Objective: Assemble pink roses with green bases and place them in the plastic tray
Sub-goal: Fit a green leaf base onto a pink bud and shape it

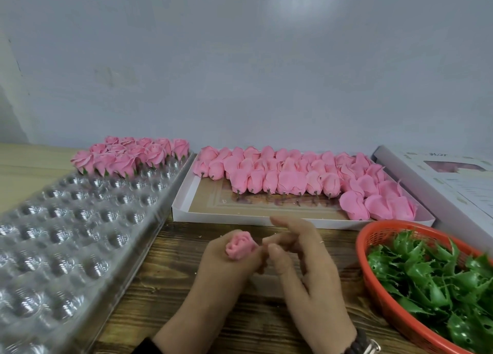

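Dark wooden tabletop (170,287) against a plain grey wall, with four supplies close at hand: clear plastic tray (66,236) on the left, finished roses (130,155) filling only its far rows; white shallow box (186,207) of bare pink buds (293,177) straight ahead; orange basket (373,287) of green bases (426,279) at right. Left hand (226,271) closed around one pink rose (241,247), bloom facing up and stem end hidden in the fist. Right hand (306,268) just beside it, fingers loosely apart and holding nothing visible, fingertips (274,248) near the petals. Likely fluffing the bloom or readying it for a base. Best done with a light grip low on the bud so petals stay uncrushed; then one base from the basket, hole centred on the stem, pushed snug under the petals, and seated upright in the nearest free cup.
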